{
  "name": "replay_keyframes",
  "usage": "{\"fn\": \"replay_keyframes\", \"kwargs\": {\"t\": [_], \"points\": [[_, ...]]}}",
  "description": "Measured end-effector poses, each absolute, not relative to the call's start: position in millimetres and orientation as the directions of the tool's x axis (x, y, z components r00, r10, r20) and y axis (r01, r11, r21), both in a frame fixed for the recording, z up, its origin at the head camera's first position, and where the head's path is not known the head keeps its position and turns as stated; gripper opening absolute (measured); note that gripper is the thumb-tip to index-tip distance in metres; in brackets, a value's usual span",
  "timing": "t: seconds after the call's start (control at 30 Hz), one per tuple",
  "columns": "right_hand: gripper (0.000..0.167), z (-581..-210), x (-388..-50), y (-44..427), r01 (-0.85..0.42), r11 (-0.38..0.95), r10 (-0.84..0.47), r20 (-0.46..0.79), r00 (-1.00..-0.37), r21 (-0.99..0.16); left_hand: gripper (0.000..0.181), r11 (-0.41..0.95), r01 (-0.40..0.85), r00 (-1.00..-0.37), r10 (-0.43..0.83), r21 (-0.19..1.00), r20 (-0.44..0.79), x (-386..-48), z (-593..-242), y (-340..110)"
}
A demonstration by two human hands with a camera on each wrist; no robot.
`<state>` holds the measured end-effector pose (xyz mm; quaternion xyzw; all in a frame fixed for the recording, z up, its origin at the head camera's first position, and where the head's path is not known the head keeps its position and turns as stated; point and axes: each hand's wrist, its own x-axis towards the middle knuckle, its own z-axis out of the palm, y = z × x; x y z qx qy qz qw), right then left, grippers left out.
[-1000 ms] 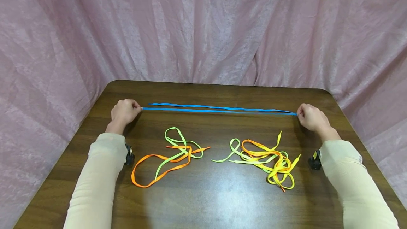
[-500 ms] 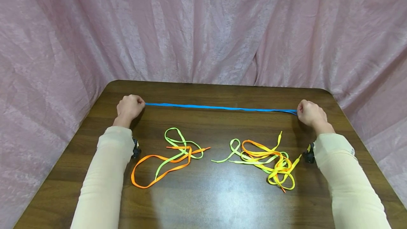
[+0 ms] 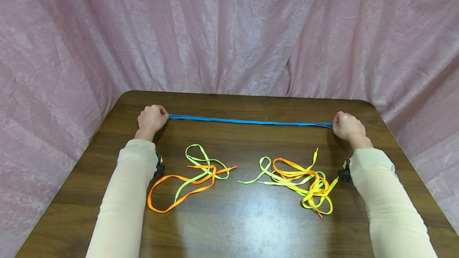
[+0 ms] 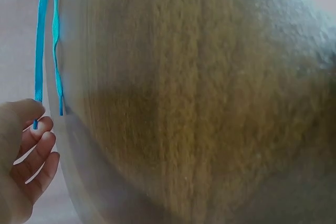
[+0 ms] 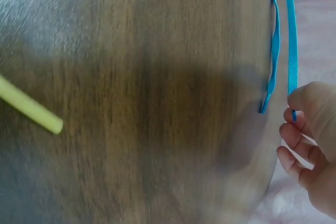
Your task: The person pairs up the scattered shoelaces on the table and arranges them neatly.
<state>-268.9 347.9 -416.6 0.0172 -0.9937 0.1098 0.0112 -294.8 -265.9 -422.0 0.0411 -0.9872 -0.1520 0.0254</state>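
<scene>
Stretched between both hands near the table's far edge is a blue shoelace [image 4: 40, 51]. My left hand [image 3: 152, 118] pinches one tipped end between thumb and forefinger. At the other end, my right hand [image 3: 348, 126] does the same; its tip [image 5: 294, 114] pokes out below the thumb. A second blue shoelace [image 5: 275, 45] lies on the wooden table alongside, its ends near the hands but not held. In the head view the two blue laces largely overlap along the middle, so they are hard to tell apart there.
Nearer on the table [image 3: 222, 234], an orange lace [image 3: 161, 211] and a green lace [image 3: 195, 145] cross at the left. At the right lies a tangle of yellow [image 3: 315, 194], orange and green laces. A pink curtain [image 3: 229, 31] hangs behind the table.
Both hands have moved away from me and slightly inward with the held blue shoelace. It went from the near side of the lying blue lace to over or beside it.
</scene>
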Motion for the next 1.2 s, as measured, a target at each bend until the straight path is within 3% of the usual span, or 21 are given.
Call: {"fn": "replay_keyframes", "kwargs": {"t": [1.2], "points": [[0.011,-431.9,-265.0,345.8,-0.011,0.978,-0.019,-0.035,-0.999,-0.209,0.014,0.953,-0.107,-0.994,-0.106,0.283,-0.02,-297.6,-428.5,-251.5]]}}
